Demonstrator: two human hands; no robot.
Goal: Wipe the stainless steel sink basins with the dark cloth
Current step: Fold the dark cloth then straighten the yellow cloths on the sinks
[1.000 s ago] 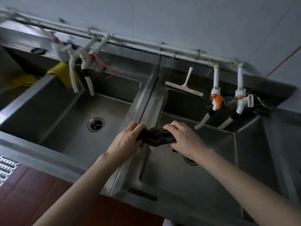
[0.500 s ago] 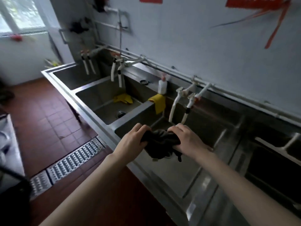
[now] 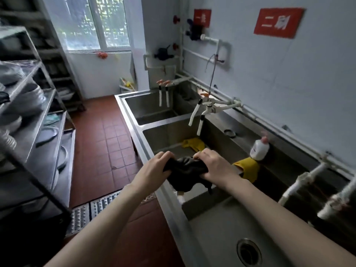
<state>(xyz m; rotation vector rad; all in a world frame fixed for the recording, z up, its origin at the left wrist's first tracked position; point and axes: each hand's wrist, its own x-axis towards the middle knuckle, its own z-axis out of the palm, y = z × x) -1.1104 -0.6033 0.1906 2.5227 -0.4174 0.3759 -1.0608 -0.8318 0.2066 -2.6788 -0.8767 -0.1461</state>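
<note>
The dark cloth [image 3: 185,175] is bunched between both hands, held in the air above the front rim of a row of stainless steel sink basins [image 3: 169,201]. My left hand [image 3: 154,170] grips its left end and my right hand [image 3: 213,166] grips its right end, and a fold hangs down between them. The nearest basin [image 3: 217,228] lies below my right forearm, with its round drain [image 3: 248,252] showing. Two more basins stretch away toward the far wall, one in the middle [image 3: 165,133] and one at the far end [image 3: 146,106].
White taps [image 3: 200,116] reach out over the basins from pipes along the right wall. A yellow cloth [image 3: 248,168] hangs over a divider beside a white bottle [image 3: 259,149]; yellow gloves [image 3: 192,144] lie in the middle basin. Steel shelving [image 3: 34,132] with dishes stands left, across a red tiled floor [image 3: 104,143].
The view has swung left and upward from the two right-hand basins to the whole row, the window and the shelving. Both hands keep hold of the dark cloth throughout.
</note>
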